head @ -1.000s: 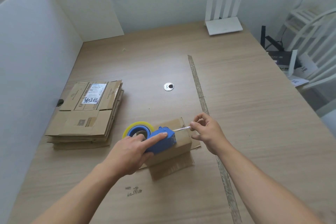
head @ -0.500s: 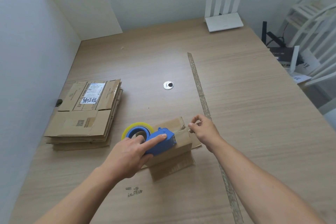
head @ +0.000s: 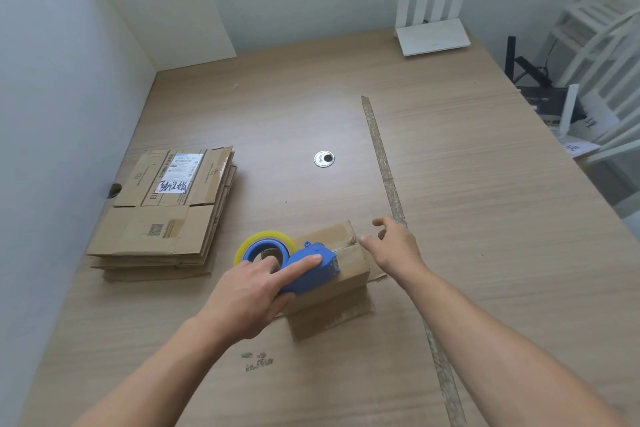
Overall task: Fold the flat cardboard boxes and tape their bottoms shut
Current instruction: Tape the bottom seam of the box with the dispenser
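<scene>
A small folded cardboard box (head: pixel 349 263) stands on the wooden table (head: pixel 485 218), near the front middle. On top of it lies a blue tape dispenser (head: pixel 304 269) with a yellow-rimmed roll. My left hand (head: pixel 252 295) grips the dispenser, with the index finger stretched along its top. My right hand (head: pixel 391 246) hovers at the box's right end with its fingers spread loosely, holding nothing. A stack of flat cardboard boxes (head: pixel 162 215) lies to the left.
A white partition (head: pixel 52 114) walls off the left side. A strip of old tape (head: pixel 388 177) runs along the table, and a round metal grommet (head: pixel 324 159) sits mid-table. A white router (head: pixel 433 35) stands at the back. White chairs (head: pixel 606 45) are beyond the right edge.
My right hand pulled the tape end toward the box's right end, then let go and opened its fingers. My left hand stayed on the dispenser.
</scene>
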### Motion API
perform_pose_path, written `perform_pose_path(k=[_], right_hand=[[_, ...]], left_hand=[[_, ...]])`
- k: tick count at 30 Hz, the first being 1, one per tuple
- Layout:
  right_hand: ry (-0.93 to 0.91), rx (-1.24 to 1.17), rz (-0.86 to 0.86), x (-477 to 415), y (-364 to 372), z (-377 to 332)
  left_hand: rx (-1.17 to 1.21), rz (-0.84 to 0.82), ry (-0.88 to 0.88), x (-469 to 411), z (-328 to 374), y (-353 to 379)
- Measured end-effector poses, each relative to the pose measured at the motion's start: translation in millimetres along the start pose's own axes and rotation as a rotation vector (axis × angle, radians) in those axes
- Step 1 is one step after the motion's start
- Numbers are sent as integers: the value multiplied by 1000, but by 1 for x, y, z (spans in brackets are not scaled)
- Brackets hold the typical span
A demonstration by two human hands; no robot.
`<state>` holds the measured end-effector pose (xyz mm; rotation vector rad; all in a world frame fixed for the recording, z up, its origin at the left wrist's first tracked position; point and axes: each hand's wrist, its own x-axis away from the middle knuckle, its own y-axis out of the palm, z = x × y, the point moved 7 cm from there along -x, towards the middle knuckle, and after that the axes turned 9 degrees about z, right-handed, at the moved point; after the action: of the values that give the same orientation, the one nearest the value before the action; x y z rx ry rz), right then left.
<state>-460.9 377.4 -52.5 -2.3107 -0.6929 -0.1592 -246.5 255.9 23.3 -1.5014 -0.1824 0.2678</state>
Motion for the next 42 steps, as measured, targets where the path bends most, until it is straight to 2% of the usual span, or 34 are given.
perform_pose_path(k=[5,11,18,23,28,30,33,35,37,42], right_hand=[[-61,6,-64,15,19,-9],[-122,102,0,23,33,1],[-127,141,-37,20,34,-1],[-155,129,-39,13,34,-2],[-158,173,19,19,37,-9],[-269,254,134,28,34,-20],[-647,279,313,56,33,-48],[-885,254,272,75,46,-53],[-952,290,178,83,60,-42],[-946,419,84,82,67,-28]], left_hand=[[32,14,-7,1,0,0],[63,45,-4,-5,-2,-7],[145,-13,-23,-5,-22,-19],[190,-53,-129,23,-52,-21],[166,-96,-189,21,-52,-25],[150,-118,-209,19,-54,-22],[166,-138,-239,20,-55,-19],[174,-130,-247,20,-54,-21],[173,-121,-255,21,-54,-22],[158,-64,-223,26,-51,-25]])
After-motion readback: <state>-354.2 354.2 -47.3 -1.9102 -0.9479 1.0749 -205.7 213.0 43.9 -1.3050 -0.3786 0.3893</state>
